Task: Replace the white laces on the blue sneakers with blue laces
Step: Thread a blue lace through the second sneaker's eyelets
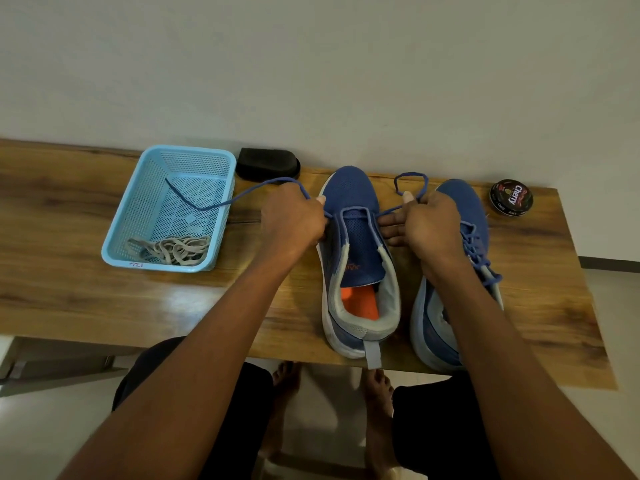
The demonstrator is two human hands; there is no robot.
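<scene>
Two blue sneakers stand side by side on the wooden table, toes toward the wall. The left sneaker has its tongue open and an orange insole showing. A blue lace crosses its lowest eyelets. My left hand pinches one end of that lace, and its tail trails left into the light blue basket. My right hand pinches the other end, which loops above the fingers. The right sneaker is laced in blue and partly hidden by my right arm. White laces lie bunched in the basket.
A black shoe brush lies against the wall behind the basket. A round tin of shoe polish sits at the table's far right. My knees and bare feet show below the table's front edge.
</scene>
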